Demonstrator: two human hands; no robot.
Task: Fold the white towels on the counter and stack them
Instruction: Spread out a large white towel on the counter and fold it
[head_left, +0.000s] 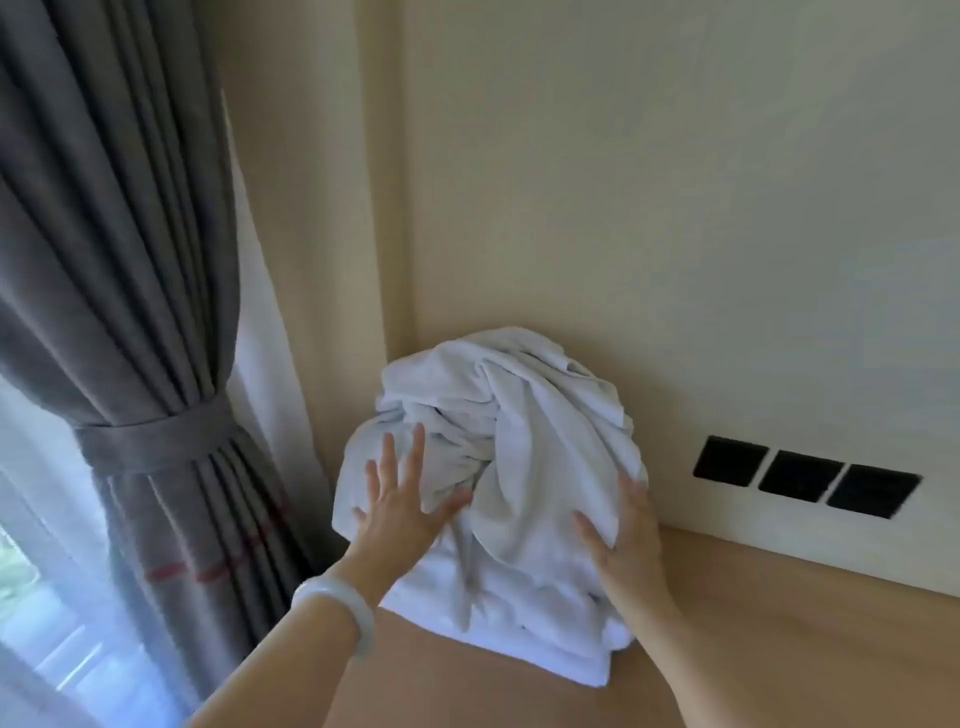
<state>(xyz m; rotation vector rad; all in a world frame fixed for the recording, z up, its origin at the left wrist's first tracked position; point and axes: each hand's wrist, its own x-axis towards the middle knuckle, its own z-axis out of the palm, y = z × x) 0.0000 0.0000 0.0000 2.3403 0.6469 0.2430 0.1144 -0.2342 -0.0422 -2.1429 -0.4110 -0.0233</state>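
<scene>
While your left hand (400, 501) and right hand (626, 535) press towels (519, 415), fingers straight, gripping nothing: wall (649, 208) touching behind, curtain (119, 260) left, sockets (805, 475) right, counter (789, 649) runs rightward

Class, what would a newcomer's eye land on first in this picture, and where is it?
A crumpled heap of white towels fills the counter's back corner, the left hand spread on it and the right hand against its right side. A tied-back grey curtain hangs at left.
</scene>
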